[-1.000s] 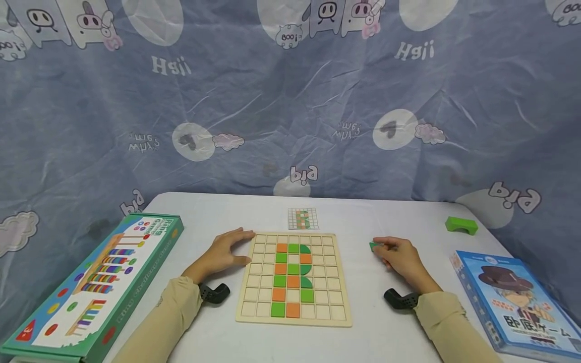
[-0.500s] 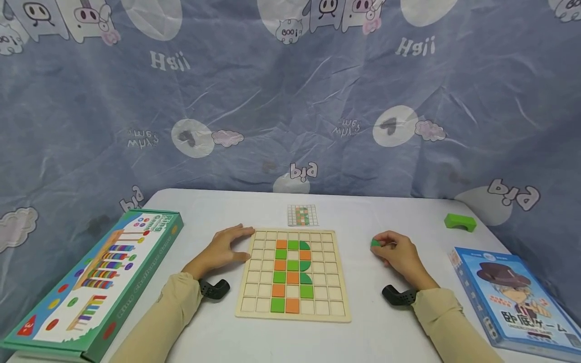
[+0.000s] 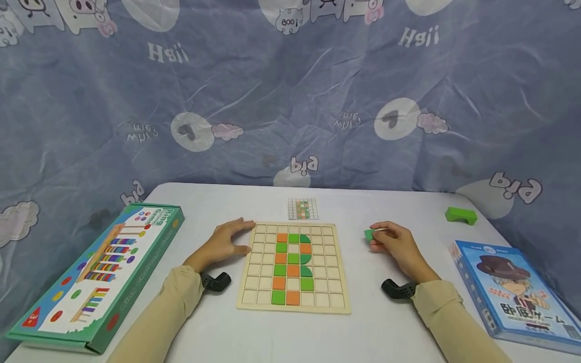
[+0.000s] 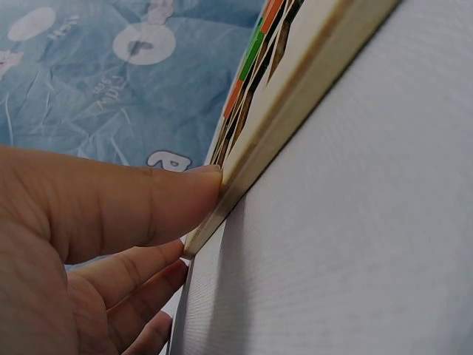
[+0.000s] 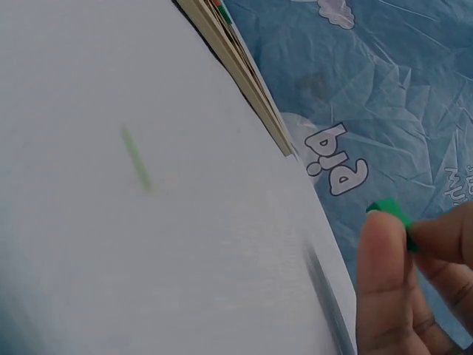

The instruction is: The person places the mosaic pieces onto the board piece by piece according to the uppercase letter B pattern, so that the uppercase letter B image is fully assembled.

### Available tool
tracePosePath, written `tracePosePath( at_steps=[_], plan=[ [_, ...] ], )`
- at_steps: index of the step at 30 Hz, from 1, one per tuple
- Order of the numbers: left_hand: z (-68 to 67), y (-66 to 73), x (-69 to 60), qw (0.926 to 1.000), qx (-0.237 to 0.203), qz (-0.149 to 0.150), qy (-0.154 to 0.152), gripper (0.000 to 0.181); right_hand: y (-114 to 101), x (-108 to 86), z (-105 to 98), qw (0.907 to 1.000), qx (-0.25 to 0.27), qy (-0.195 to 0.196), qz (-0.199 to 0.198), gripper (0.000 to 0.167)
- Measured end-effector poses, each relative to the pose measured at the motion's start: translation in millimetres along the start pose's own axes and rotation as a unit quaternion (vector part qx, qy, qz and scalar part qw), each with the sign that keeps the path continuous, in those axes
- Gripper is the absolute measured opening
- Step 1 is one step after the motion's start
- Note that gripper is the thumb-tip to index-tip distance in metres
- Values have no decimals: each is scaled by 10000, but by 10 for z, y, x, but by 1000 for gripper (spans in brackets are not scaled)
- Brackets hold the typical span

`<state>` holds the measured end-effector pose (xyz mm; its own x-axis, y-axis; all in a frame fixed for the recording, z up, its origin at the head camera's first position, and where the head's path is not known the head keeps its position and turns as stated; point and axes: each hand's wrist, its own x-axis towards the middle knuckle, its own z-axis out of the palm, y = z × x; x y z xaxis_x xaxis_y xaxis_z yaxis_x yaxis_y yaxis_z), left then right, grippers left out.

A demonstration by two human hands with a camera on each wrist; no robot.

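Note:
A square wooden grid board [image 3: 321,285] lies on the white table with orange and green square tiles and dark green rounded tiles set in its middle columns. My left hand [image 3: 222,243] rests at the board's left edge. In the left wrist view, its extended thumb [image 4: 174,196] touches the side of the board, and the other fingers lie beyond. Right of the board, my right hand [image 3: 399,247] pinches a small dark green tile [image 3: 368,235] between thumb and fingertips. The right wrist view shows this tile [image 5: 392,209] partly hidden by the thumb; its full outline cannot be told.
Behind the board lies a small pattern card [image 3: 303,208]. A green game box [image 3: 104,272] stands at the left, a blue game box [image 3: 513,292] at the right. Farther back right sits a green arch block [image 3: 461,216]. A printed blue cloth [image 3: 254,80] hangs behind the table.
The head view has tilted down a little. The pinched tile has turned in my right fingers and shows more of its face, slightly farther left. My left hand stays at the board's edge.

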<state>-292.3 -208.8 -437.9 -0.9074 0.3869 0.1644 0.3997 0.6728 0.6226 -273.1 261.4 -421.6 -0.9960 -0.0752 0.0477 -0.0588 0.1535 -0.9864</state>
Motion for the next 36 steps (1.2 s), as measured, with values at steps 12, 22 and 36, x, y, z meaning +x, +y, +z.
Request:
tracePosePath(
  at_steps=[12,22,36],
  plan=[
    [-23,-19,15,10000,46,34,12,74,-220,-62,238,9912,387,-1197,413,19],
    [-24,21,5,9999,-73,-69,-70,75,-297,-153,492,9709,716,-2222,530,14],
    [-18,0,9,9999,-43,-106,-59,75,-367,-301,818,9404,553,-3223,934,15]
  ],
)
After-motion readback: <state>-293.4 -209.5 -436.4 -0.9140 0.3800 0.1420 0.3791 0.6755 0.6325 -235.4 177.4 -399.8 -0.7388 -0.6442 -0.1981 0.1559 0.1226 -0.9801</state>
